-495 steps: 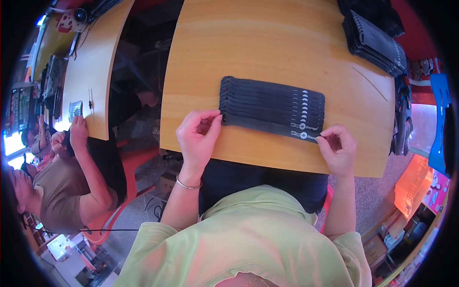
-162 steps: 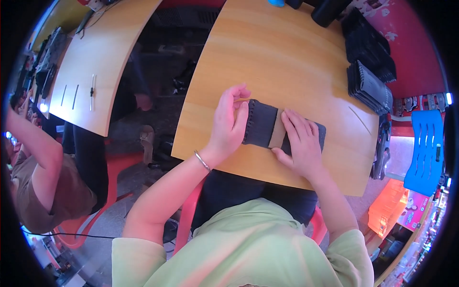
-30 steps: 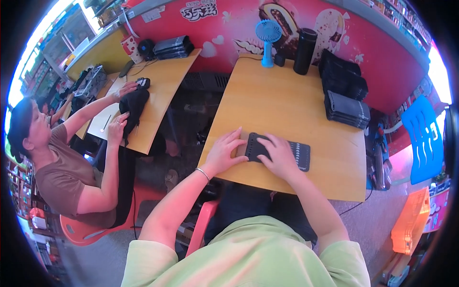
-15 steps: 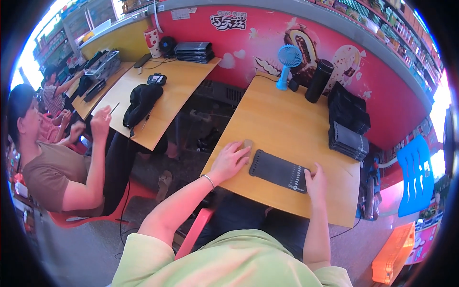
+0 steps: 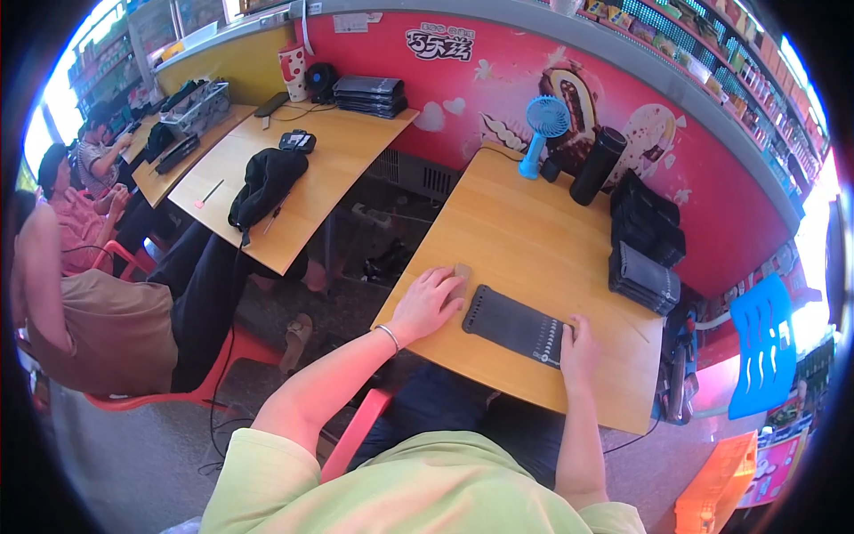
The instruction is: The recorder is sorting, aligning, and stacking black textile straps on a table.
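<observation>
On my wooden table (image 5: 507, 231) lies a flat black rectangular piece (image 5: 511, 322), with a row of small holes along its left end and white printed marks near its right end. My right hand (image 5: 579, 345) pinches its right edge between thumb and fingers. To the left of the piece, my left hand (image 5: 427, 307), with a bracelet at the wrist, has its fingers closed over a small brown block (image 5: 461, 272). Part of the block is hidden under those fingers.
A stack of similar black pieces (image 5: 642, 278) lies at the right edge, below folded black items (image 5: 645, 218). Behind stand a blue fan (image 5: 543, 133) and a black cylinder (image 5: 596, 167). At the left, a person (image 5: 107, 320) sits by another table (image 5: 329, 147).
The neighbouring person has put the thin tool down on their table and raised an arm toward the head. My view has shifted slightly; both my hands stay in place at the block and black piece.
</observation>
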Available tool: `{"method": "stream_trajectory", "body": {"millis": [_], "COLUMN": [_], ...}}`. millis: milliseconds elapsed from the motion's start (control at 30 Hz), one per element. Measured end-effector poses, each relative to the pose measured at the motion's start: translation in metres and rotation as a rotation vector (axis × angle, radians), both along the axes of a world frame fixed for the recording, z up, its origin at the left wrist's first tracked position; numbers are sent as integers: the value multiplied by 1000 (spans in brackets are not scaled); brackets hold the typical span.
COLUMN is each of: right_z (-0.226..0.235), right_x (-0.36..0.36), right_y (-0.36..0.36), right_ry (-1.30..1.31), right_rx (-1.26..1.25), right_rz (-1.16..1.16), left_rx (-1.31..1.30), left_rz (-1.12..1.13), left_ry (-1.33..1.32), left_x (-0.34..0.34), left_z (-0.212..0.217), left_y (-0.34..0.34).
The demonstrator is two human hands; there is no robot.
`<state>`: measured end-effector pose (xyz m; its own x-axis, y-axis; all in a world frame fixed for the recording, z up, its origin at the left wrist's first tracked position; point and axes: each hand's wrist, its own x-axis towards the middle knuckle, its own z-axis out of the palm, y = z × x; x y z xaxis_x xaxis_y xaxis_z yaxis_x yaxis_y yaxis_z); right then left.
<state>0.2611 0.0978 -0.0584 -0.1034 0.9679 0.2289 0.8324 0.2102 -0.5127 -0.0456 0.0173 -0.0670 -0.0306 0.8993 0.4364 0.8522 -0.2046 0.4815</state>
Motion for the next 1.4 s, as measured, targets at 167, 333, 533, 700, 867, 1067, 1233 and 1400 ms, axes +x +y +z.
{"method": "stream_trajectory", "body": {"millis": [167,333,533,700,867,1067,1233,1400], "right_z": [-11,-12,-12,-13,-7,-7,-4,-1], "right_x": [6,4,0,3,-3,-1,-23,-4], "right_y": [3,3,2,5,8,3,-4,3], "right_ry": [167,256,265,294,302,449,717,927], "right_rx": [72,77,116,60,70,105,188,-223], "right_rz": [49,92,152,116,129,151,72,13], "left_rx": [4,21,-12,-40,-67,-85,-80,-39], "left_rz": [5,17,20,8,32,35,42,26], "left_ry": [-28,-34,-43,-23,5,19,29,21], "left_x": [2,0,-1,1,1,1,6,4], "left_z": [4,4,8,11,16,14,15,12], "left_y": [-1,-2,-2,3,6,5,4,4]}}
